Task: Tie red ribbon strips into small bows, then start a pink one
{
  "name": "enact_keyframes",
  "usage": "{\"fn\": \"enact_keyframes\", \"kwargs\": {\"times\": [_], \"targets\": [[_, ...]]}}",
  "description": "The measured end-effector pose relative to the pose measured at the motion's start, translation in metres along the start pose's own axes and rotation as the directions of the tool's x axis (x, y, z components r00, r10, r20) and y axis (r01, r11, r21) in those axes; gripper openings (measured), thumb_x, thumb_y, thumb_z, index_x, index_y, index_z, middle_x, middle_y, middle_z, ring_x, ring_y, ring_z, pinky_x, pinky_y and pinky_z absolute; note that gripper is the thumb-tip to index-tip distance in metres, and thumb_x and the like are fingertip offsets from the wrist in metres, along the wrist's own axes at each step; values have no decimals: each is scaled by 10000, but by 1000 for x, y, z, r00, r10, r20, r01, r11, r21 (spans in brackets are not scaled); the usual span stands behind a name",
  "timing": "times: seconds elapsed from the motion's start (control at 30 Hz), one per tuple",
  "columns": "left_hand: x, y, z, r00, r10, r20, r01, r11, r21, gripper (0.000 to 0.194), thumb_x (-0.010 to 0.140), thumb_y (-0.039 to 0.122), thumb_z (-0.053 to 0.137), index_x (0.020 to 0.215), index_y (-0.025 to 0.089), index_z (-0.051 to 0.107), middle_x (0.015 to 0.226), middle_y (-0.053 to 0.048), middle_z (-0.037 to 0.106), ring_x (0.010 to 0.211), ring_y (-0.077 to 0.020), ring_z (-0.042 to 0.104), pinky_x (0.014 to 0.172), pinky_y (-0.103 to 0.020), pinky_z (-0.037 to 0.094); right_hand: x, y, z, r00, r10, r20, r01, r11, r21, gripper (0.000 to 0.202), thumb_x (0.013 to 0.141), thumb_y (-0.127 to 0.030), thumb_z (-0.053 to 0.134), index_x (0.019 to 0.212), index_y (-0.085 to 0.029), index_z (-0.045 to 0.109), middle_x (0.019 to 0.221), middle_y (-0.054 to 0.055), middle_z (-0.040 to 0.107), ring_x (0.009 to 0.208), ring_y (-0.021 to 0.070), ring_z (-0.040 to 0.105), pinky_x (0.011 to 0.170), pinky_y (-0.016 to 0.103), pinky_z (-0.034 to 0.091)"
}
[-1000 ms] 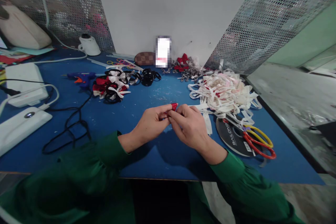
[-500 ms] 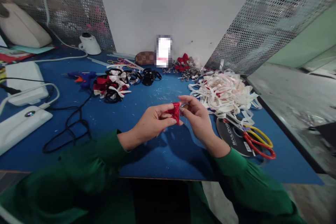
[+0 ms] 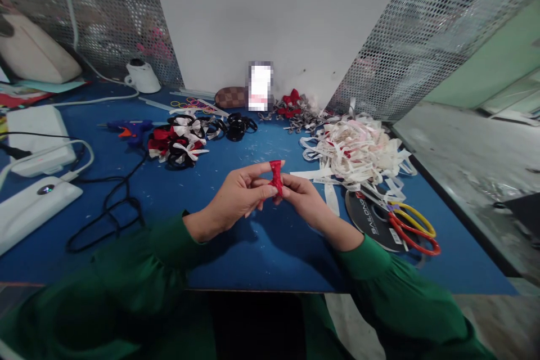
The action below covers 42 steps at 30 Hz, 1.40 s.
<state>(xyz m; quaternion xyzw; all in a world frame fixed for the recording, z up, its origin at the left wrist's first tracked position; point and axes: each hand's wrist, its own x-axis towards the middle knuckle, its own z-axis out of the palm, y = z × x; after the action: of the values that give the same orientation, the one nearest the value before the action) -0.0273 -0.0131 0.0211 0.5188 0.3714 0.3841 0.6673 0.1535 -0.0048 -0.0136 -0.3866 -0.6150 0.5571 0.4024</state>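
A small piece of red ribbon (image 3: 276, 175), pinched narrow at its middle like a bow, is held upright above the blue table (image 3: 236, 259). My left hand (image 3: 242, 191) grips it from the left, with the index finger at its top and the thumb at its lower part. My right hand (image 3: 304, 198) closes on its lower right side, thumb and fingers together. The fingers partly cover the ribbon's lower end. Behind my right hand lie pale ribbon strips (image 3: 312, 175), part of a tangled heap of white and cream ribbons (image 3: 358, 146).
Scissors (image 3: 415, 228) lie on a black ribbon spool (image 3: 367, 222) at the right. Bow hair ties (image 3: 179, 138) and a blue glue gun (image 3: 130, 128) are on the left, beside looped black cable (image 3: 122, 202). A lit phone (image 3: 260, 87) stands at the back.
The red ribbon has gone from a wider, flatter shape to one gathered in the middle. My right hand has moved left and lower onto it, its raised fingers now closed.
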Motion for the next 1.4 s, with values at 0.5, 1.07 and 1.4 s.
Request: {"fn": "enact_keyframes", "kwargs": {"times": [0.5,1.07,1.4], "targets": [[10,-14,-4,996,18,-92,-1,983,185,544,795,233,682,1332,164,626,557,44,638,402,-57,419,394,-180,316,-11,-21,0,972,-194,-129,199,980,24,357,983,-428,496,703,-207,497,681,-23,571,514,97,493,583,284,437],[14,-23,5,997,75,25,-79,960,270,385,794,134,592,1150,172,732,769,-25,756,603,-109,615,508,-193,436,-24,-29,18,890,-397,-223,395,917,-54,358,1017,-370,440,690,-230,396,601,-40,411,540,109,414,527,276,376],[12,-17,-2,993,-106,43,101,988,114,471,853,362,656,1267,139,630,802,-28,762,318,-27,386,484,-237,491,-18,-21,-2,890,-419,-181,312,849,-427,236,987,-347,504,792,-226,449,650,-50,405,549,100,378,519,251,328]]}}
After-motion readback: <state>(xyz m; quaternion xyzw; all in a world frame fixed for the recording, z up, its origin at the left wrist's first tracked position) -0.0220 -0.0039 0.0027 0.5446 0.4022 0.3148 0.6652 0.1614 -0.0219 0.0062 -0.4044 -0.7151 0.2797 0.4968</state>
